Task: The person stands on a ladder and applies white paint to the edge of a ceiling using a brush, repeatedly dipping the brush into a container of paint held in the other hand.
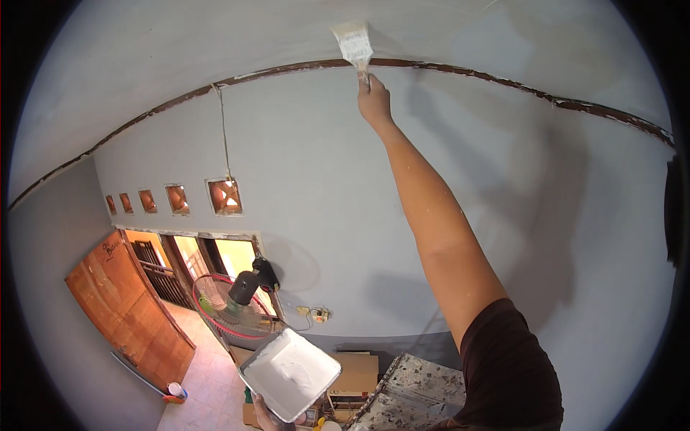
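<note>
My right arm stretches up to the ceiling (251, 39). My right hand (375, 104) is closed around the handle of a wide putty knife (355, 46), its blade smeared white and up against the ceiling just past the dark brown trim. Low in the picture, a white square tray (325, 357) holds smooth white paste (296, 372). My left hand (267, 416) grips that tray from below at its near left side; most of the fingers are hidden beneath it.
Brown trim (287, 70) with flaking edges runs between ceiling and grey wall (323, 158). A wall fan (241, 294) sits close behind the tray. Below are cardboard boxes (357, 373) and a paint-speckled surface (413, 395). A wooden door (133, 305) stands open at left.
</note>
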The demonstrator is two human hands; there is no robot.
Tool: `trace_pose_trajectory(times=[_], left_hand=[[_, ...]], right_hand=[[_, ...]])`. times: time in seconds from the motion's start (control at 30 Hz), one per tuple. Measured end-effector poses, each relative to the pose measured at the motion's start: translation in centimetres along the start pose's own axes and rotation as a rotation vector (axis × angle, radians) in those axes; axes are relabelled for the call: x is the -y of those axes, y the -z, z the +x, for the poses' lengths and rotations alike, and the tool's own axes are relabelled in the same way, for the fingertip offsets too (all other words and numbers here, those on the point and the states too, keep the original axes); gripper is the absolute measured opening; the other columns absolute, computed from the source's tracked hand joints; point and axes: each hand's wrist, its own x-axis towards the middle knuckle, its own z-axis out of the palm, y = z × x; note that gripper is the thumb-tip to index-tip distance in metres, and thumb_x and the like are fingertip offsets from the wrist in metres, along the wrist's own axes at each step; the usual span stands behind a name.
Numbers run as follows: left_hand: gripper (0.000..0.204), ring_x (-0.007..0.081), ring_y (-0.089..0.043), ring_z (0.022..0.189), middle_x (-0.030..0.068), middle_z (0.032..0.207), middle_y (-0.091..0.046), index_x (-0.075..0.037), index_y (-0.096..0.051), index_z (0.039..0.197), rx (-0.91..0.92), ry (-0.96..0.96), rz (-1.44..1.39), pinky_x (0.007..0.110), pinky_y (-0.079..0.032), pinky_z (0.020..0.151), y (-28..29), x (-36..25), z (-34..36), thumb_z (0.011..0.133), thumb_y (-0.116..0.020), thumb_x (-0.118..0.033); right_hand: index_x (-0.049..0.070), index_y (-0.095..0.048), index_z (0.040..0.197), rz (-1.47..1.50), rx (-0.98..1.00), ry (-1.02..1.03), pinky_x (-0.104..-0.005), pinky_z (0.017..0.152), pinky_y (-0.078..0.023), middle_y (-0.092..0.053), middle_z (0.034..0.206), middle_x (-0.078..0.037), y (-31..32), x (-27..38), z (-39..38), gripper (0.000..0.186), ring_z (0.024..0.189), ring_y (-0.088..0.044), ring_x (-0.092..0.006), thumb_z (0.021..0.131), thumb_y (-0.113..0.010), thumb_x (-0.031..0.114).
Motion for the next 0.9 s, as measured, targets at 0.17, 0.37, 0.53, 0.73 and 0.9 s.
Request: trace_pose_trajectory(times=[0.17, 0.37, 0.53, 0.73, 0.9], left_hand=[[0.045, 0.0248, -0.060, 0.114, 0.0168, 0.129, -0.062, 0.001, -0.048, 0.142, 0.009, -0.137, 0.186, 0.038, -0.052, 0.097, -0.4, 0.0, 0.2, 0.109, -0.051, -0.029], [0.043, 0.0252, -0.061, 0.113, 0.0176, 0.128, -0.063, 0.002, -0.051, 0.140, 0.005, -0.287, 0.393, 0.039, -0.053, 0.096, -0.7, 0.3, -0.4, 0.107, -0.054, -0.027], [0.042, 0.0256, -0.062, 0.112, 0.0183, 0.127, -0.064, 0.003, -0.053, 0.137, -0.016, -0.250, 0.390, 0.039, -0.053, 0.096, -0.1, -0.5, -1.0, 0.106, -0.056, -0.026], [0.049, 0.0245, -0.058, 0.118, 0.0124, 0.137, -0.058, 0.000, -0.048, 0.143, 0.089, -0.007, -0.039, 0.036, -0.051, 0.100, -0.5, -0.1, -1.0, 0.107, -0.057, -0.032], [0.059, 0.0286, -0.057, 0.126, 0.0129, 0.137, -0.055, -0.002, -0.043, 0.147, 0.085, 0.069, -0.307, 0.044, -0.048, 0.104, -5.1, -4.8, -2.6, 0.107, -0.039, -0.045]], right_hand=[[-0.003, -0.063, 0.098, 0.029, 0.039, -0.117, -0.0536, 0.074, -0.049, -0.069, 0.084, -0.026, -0.2, -0.4, -1.4, 0.041, 0.080, -0.066, -0.0477, 0.107, -0.049, 0.034], [-0.006, -0.060, 0.090, 0.366, 0.008, -0.382, -0.0448, 0.064, -0.048, -0.064, 0.075, -0.018, -0.2, 4.8, 1.5, 0.040, 0.067, -0.062, -0.0312, 0.107, -0.048, 0.028], [-0.004, -0.058, 0.087, 0.377, -0.141, -0.194, -0.0415, 0.053, -0.043, -0.060, 0.065, -0.012, -1.5, 13.2, -1.8, 0.039, 0.052, -0.054, -0.0218, 0.107, -0.049, 0.027], [-0.005, -0.057, 0.084, 0.255, -0.120, 0.148, -0.0439, 0.055, -0.043, -0.058, 0.059, -0.016, 1.0, 18.8, -6.5, 0.036, 0.052, -0.055, -0.0269, 0.106, -0.051, 0.023], [-0.004, -0.052, 0.083, 0.197, 0.100, 0.170, -0.0493, 0.053, -0.045, -0.060, 0.061, -0.022, 4.2, 19.3, -9.9, 0.028, 0.056, -0.061, -0.0430, 0.102, -0.056, 0.016]])
